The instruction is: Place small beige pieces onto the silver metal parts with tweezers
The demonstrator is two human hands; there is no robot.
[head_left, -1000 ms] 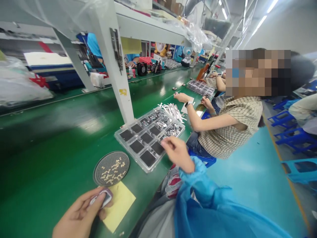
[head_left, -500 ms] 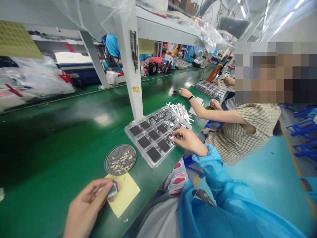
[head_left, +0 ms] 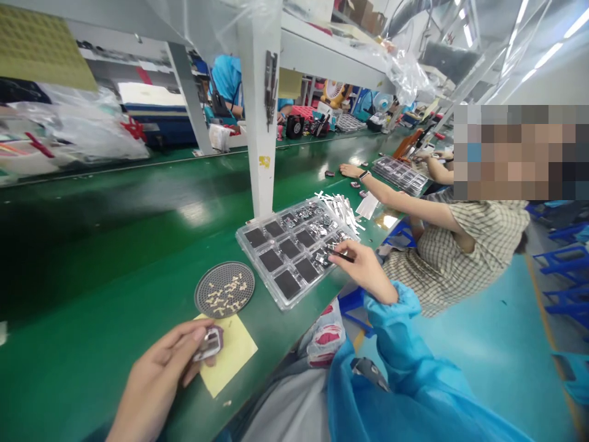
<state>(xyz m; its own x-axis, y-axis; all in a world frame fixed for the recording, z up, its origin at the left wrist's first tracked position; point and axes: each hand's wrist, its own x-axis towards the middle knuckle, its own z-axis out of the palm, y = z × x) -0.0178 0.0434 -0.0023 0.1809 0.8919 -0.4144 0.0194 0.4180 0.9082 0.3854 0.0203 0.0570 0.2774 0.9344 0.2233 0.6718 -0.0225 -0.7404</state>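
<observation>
Between the thumb and fingers of my left hand [head_left: 168,365] is a small purplish casing [head_left: 212,344] with a pale rim, held over a yellow paper sheet [head_left: 234,356]. My right hand [head_left: 363,267] is closed on black tweezers [head_left: 341,256], whose tips reach the small parts [head_left: 322,256] in a clear compartment tray [head_left: 285,301]. Several compartments show dark square bottoms; others hold small metallic and electronic pieces. Just beyond the yellow sheet, a round dark perforated dish [head_left: 199,293] carries small beige pieces.
White strips [head_left: 343,209] lie behind the tray on the green bench [head_left: 138,258]. A white post [head_left: 262,166] rises at the tray's far edge. To the right, a co-worker in a checked shirt [head_left: 423,264] reaches an arm [head_left: 396,195] over the bench.
The camera view has shifted slightly. My left hand has turned the casing, so its pale-rimmed face shows more clearly. The tweezers in my right hand now show plainly over the tray.
</observation>
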